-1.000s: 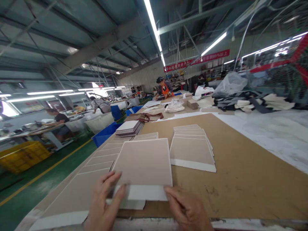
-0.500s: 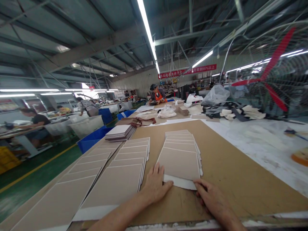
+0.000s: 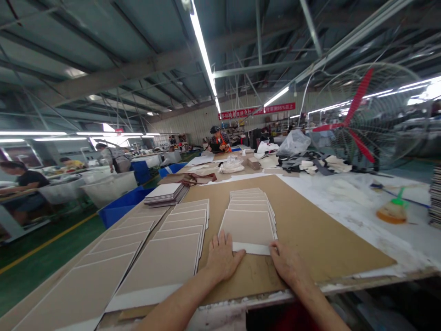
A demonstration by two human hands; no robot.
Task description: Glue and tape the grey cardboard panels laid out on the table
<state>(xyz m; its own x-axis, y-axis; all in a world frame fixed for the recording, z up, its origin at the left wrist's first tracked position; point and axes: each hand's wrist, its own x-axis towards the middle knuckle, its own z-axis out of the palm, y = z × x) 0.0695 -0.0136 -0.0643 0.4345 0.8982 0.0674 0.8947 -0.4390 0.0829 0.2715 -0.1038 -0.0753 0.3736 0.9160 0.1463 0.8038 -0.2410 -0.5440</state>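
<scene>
My left hand point(image 3: 222, 258) lies flat on the brown cardboard sheet point(image 3: 310, 230), fingers spread, touching the near left corner of the front beige board point(image 3: 248, 227). My right hand point(image 3: 287, 265) rests flat at that board's near right corner. This board tops a staggered row of several like boards point(image 3: 248, 198) running away from me. Two more overlapped rows of beige boards point(image 3: 179, 248) point(image 3: 113, 257) lie to the left. Neither hand grips anything.
A stack of boards point(image 3: 165, 194) sits further back on the left. An orange brush with a green handle point(image 3: 391, 211) lies on the white table part at right, before a red-bladed fan point(image 3: 358, 124). Other people work at distant tables; blue bins point(image 3: 120, 207) stand left.
A second ago both hands held a board over the middle row. They then moved right to the front board of the right row and now lie flat at its near corners.
</scene>
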